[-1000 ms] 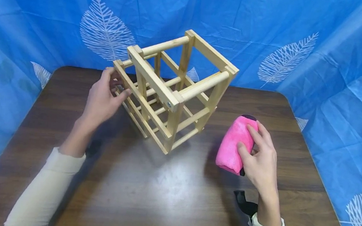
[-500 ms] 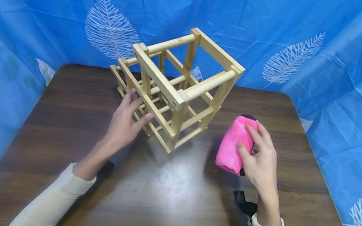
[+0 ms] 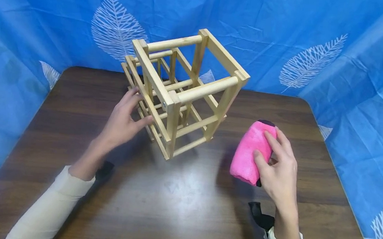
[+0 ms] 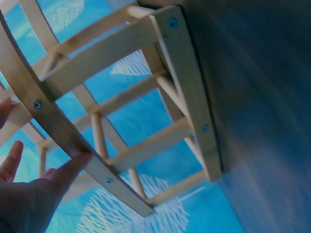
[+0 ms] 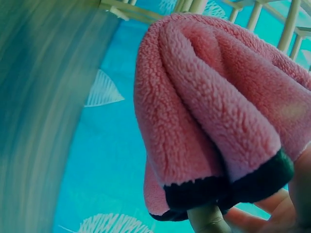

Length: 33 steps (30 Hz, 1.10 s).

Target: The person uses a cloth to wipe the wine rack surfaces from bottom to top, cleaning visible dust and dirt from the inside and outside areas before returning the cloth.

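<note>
A pale wooden rack (image 3: 191, 125) of slats and round dowels stands on the table at the centre of the head view, one corner toward me. My left hand (image 3: 123, 119) is at its left side, fingers spread. In the left wrist view the tip of one digit (image 4: 73, 167) touches a slat (image 4: 63, 128) with screw heads in it; other fingers show at the left edge. To the right of the rack, my right hand (image 3: 279, 169) pinches a folded pink plush cloth (image 3: 251, 155) with dark edging. Its layered folds (image 5: 194, 111) fill much of the right wrist view, partly covering the fingers.
The dark wood-grain table (image 3: 176, 217) has rounded far corners. A blue curtain (image 3: 255, 18) with white leaf prints hangs behind and along both sides. A black strap (image 3: 259, 216) hangs by the right cuff.
My left hand has moved from the rack's far left corner along its side toward me. The rack has turned slightly. The right hand still holds the cloth in nearly the same place.
</note>
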Each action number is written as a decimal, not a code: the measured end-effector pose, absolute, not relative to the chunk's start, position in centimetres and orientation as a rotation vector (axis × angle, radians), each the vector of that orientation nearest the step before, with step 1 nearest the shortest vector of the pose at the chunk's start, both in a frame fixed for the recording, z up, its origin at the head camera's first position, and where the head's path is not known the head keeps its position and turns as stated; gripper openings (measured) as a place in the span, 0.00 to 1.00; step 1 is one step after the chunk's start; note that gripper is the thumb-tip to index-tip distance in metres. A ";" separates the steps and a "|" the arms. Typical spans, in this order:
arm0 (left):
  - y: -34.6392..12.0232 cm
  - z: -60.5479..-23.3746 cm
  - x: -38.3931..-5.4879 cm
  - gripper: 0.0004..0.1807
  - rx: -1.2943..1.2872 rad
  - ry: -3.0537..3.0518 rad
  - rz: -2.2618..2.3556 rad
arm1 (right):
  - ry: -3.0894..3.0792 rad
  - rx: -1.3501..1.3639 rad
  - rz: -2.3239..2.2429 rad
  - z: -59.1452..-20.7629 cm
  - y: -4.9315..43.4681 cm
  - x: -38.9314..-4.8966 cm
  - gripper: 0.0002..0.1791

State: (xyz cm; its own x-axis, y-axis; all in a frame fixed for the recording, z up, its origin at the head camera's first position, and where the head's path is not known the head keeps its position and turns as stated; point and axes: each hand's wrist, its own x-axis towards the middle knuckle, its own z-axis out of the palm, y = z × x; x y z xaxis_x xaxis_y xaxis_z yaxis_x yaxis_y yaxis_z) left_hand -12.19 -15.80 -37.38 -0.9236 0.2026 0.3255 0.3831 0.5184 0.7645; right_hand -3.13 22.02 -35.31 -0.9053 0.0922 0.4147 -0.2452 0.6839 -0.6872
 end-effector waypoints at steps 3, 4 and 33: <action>-16.2 -37.9 -12.8 0.26 -0.477 -2.496 -1.425 | -2.439 0.139 1.118 -34.7 21.6 -2.9 0.30; -16.3 -38.0 -13.0 0.26 -0.463 -2.471 -1.430 | -2.422 0.150 1.126 -34.5 21.4 -2.8 0.31; -15.7 -40.3 -13.6 0.19 -0.311 -2.156 -1.542 | -1.780 0.604 0.771 -27.4 10.7 -5.8 0.16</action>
